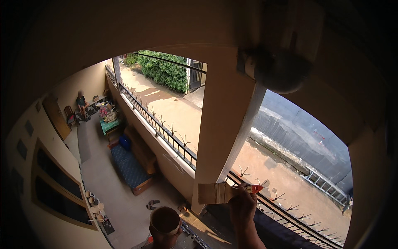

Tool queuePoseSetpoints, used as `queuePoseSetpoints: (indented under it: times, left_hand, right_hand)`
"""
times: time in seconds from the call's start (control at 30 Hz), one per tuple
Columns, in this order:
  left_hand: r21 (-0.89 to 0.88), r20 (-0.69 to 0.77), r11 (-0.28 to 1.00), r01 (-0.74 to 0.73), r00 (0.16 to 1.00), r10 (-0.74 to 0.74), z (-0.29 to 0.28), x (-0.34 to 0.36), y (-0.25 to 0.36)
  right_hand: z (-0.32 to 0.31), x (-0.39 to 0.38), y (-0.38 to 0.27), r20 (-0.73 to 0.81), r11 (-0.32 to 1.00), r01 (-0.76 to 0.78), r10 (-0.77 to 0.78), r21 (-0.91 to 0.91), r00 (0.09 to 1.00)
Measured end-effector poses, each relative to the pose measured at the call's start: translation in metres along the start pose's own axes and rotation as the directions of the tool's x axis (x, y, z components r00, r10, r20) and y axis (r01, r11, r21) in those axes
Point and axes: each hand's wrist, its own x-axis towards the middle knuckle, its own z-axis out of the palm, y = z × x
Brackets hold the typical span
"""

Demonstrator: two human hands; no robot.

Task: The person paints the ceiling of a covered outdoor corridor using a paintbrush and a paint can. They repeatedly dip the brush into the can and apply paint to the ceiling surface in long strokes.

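Hand pose: right hand raised on a nearly upright forearm, fingers curled; left hand lower and to its left, cupped, partly hidden.
Brush count: one broad flat paintbrush, nearly level in the right-hand grip, bristle end to the left of the fingers, red handle tip to the right.
Pot count: one round open-topped pot, brown inside, below and left of the right-hand grip.
Pillar count: one beige pillar, rising just beyond the brush; whether the bristles touch it cannot be told.
Ladder count: one metal ladder, well apart to the right of the right hand, beyond the spiked railing.
Daybed count: one blue-cushioned daybed, farther off, left of both grips.
Sandal count: one dark pair of sandals on the floor beyond the pot.
Right grip: fingers closed around the brush handle.
Left grip: wrapped against the pot's near right side; full finger spread hidden.
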Motion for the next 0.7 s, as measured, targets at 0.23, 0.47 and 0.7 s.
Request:
queuePoseSetpoints:
  times: [0.23,0.47,0.7]
  left_hand:
    - [-0.099,0.062,0.995,-0.01,0.998,0.016,0.017,-0.003,-0.001]
    - [-0.095,0.184,0.99,-0.106,0.975,0.122,0.031,-0.02,-0.004]
    - [-0.103,0.087,0.98,-0.17,0.98,0.179,0.023,-0.039,-0.002]
  right_hand:
    - [0.043,-0.025,-0.02,0.103,0.959,0.227,-0.212,-0.169,0.972]
    - [0.065,-0.05,-0.02,0.534,0.812,0.523,-0.331,-0.258,0.778]
    - [0.089,-0.073,-0.001,0.678,0.731,0.58,-0.222,-0.36,0.701]
